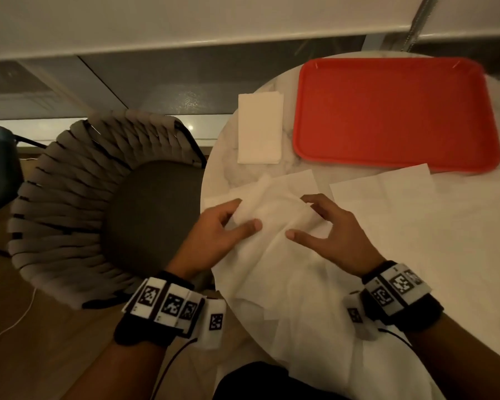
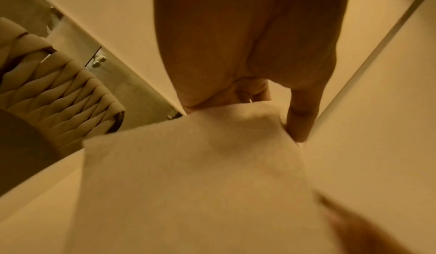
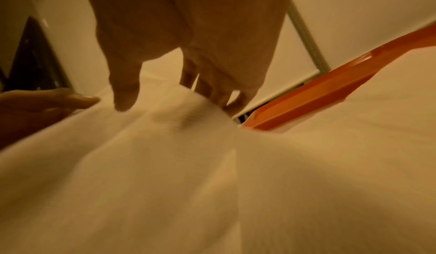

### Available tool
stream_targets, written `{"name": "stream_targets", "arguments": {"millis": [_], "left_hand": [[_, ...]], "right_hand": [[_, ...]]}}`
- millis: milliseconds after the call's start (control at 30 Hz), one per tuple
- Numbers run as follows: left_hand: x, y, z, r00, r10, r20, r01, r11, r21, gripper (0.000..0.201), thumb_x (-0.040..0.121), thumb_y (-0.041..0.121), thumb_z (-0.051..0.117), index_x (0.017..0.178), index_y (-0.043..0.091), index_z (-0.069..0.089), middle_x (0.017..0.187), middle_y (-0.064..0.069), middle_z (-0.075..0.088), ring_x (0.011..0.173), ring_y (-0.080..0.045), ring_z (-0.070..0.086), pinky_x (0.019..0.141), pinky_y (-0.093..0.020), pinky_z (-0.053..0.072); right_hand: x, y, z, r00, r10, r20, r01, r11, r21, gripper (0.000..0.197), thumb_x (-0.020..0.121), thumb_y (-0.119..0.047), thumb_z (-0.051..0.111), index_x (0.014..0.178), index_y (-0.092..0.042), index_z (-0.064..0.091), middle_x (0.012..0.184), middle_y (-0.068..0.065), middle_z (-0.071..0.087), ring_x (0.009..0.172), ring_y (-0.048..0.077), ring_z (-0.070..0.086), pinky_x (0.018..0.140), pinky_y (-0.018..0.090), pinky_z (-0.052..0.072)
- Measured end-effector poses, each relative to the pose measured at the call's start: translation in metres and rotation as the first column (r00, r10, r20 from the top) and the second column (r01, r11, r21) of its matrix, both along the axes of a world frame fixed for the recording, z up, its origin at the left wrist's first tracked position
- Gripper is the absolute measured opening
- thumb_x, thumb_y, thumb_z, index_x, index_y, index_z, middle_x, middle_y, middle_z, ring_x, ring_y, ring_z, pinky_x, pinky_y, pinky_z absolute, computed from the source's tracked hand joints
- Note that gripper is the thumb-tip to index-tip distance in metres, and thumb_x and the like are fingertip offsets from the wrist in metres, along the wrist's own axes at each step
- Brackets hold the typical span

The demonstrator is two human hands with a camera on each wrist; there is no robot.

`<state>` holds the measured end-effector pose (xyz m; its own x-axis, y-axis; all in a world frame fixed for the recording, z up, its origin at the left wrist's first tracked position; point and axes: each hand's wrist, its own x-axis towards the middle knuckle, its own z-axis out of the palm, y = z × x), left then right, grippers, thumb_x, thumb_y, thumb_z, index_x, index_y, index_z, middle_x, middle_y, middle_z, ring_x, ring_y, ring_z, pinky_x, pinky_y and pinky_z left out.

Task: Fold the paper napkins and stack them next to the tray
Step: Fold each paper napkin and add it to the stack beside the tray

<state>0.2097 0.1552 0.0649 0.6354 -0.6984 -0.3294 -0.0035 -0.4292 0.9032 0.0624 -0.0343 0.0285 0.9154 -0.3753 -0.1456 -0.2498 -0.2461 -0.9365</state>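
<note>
A white paper napkin (image 1: 272, 210) is half folded near the left edge of the round marble table (image 1: 223, 145). My left hand (image 1: 243, 216) pinches its left side, thumb on top. My right hand (image 1: 300, 217) grips its right side, fingers over the far edge and thumb on the near side. In the left wrist view my left hand (image 2: 266, 116) holds the raised fold of the napkin (image 2: 188, 164). The right wrist view shows my right hand (image 3: 169, 99) on the napkin (image 3: 165, 164). A folded napkin stack (image 1: 259, 128) lies just left of the red tray (image 1: 393, 111).
More unfolded napkins (image 1: 381, 194) lie spread over the table on the right and under my hands, down to the near edge. A woven chair (image 1: 98, 197) stands close to the table's left side. The tray's rim (image 3: 330, 90) is just beyond my right fingers.
</note>
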Motion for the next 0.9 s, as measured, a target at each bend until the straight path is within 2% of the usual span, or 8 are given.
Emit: {"name": "stream_targets", "arguments": {"millis": [133, 300, 400, 500, 567, 633, 767, 900], "left_hand": [[0.006, -0.001, 0.017, 0.995, 0.096, 0.039, -0.094, 0.994, -0.048, 0.021, 0.090, 0.021, 0.070, 0.110, 0.020, 0.072, 0.105, 0.010, 0.076, 0.097, -0.006, 0.070, 0.079, -0.018, 0.055], [0.000, -0.006, 0.009, 0.949, 0.148, 0.277, -0.172, 0.983, 0.066, 0.019, 0.089, 0.031, 0.073, 0.105, 0.023, 0.072, 0.097, 0.013, 0.074, 0.086, -0.003, 0.069, 0.077, -0.026, 0.058], [-0.021, -0.016, 0.011, 0.893, 0.063, 0.445, -0.116, 0.989, 0.093, 0.011, 0.087, 0.035, 0.072, 0.095, 0.028, 0.068, 0.087, 0.015, 0.069, 0.078, -0.002, 0.064, 0.068, -0.022, 0.053], [-0.044, -0.026, 0.010, 0.815, -0.164, 0.556, 0.087, 0.983, 0.163, 0.013, 0.088, 0.042, 0.069, 0.096, 0.034, 0.062, 0.088, 0.016, 0.063, 0.075, -0.001, 0.059, 0.066, -0.021, 0.050], [-0.056, -0.031, 0.006, 0.777, -0.325, 0.540, 0.233, 0.944, 0.232, 0.026, 0.086, 0.056, 0.064, 0.104, 0.039, 0.058, 0.094, 0.018, 0.060, 0.081, 0.000, 0.057, 0.070, -0.024, 0.052], [-0.057, -0.033, 0.003, 0.785, -0.343, 0.515, 0.282, 0.939, 0.195, 0.038, 0.082, 0.067, 0.060, 0.108, 0.039, 0.058, 0.098, 0.020, 0.058, 0.088, 0.000, 0.056, 0.076, -0.023, 0.051], [-0.016, -0.033, -0.012, 0.904, -0.084, 0.419, 0.085, 0.996, 0.018, 0.031, 0.087, 0.051, 0.063, 0.113, 0.034, 0.060, 0.108, 0.017, 0.055, 0.098, -0.002, 0.053, 0.081, -0.011, 0.041], [0.034, -0.043, -0.030, 0.971, -0.235, 0.052, 0.228, 0.967, 0.115, 0.013, 0.090, 0.037, 0.071, 0.097, 0.027, 0.069, 0.088, 0.012, 0.066, 0.077, -0.004, 0.060, 0.076, -0.024, 0.048]], "right_hand": [[-0.013, -0.017, 0.004, 0.993, -0.071, -0.098, 0.096, 0.958, 0.270, 0.015, 0.083, -0.021, 0.076, 0.097, -0.020, 0.074, 0.096, -0.006, 0.077, 0.091, 0.011, 0.072, 0.083, 0.028, 0.054], [-0.015, -0.011, 0.001, 0.955, -0.251, -0.156, 0.290, 0.692, 0.661, 0.021, 0.086, -0.008, 0.067, 0.108, -0.009, 0.068, 0.113, 0.011, 0.073, 0.107, 0.031, 0.068, 0.080, 0.037, 0.057], [-0.010, 0.001, 0.001, 0.946, -0.290, -0.146, 0.303, 0.623, 0.721, 0.024, 0.089, -0.006, 0.064, 0.113, -0.010, 0.063, 0.117, 0.011, 0.071, 0.108, 0.028, 0.068, 0.077, 0.035, 0.059], [-0.003, 0.011, 0.002, 0.943, -0.312, -0.117, 0.288, 0.587, 0.756, 0.019, 0.095, -0.008, 0.056, 0.113, -0.012, 0.060, 0.112, 0.010, 0.072, 0.099, 0.025, 0.070, 0.075, 0.038, 0.059], [0.002, 0.017, 0.001, 0.934, -0.341, -0.109, 0.307, 0.607, 0.733, 0.013, 0.098, -0.013, 0.050, 0.108, -0.012, 0.058, 0.099, 0.010, 0.069, 0.087, 0.022, 0.068, 0.067, 0.033, 0.057], [0.007, 0.020, -0.001, 0.911, -0.399, -0.105, 0.345, 0.600, 0.722, 0.015, 0.098, -0.020, 0.050, 0.105, -0.010, 0.057, 0.095, 0.011, 0.064, 0.084, 0.023, 0.064, 0.066, 0.031, 0.055], [0.013, 0.019, -0.005, 0.864, -0.489, -0.119, 0.375, 0.468, 0.800, 0.021, 0.093, -0.021, 0.052, 0.108, -0.007, 0.056, 0.100, 0.012, 0.061, 0.088, 0.022, 0.059, 0.067, 0.028, 0.056], [0.031, 0.019, -0.004, 0.845, -0.511, -0.156, 0.434, 0.487, 0.758, 0.015, 0.100, -0.014, 0.043, 0.101, -0.005, 0.055, 0.095, 0.012, 0.061, 0.085, 0.022, 0.059, 0.066, 0.029, 0.054]]}}
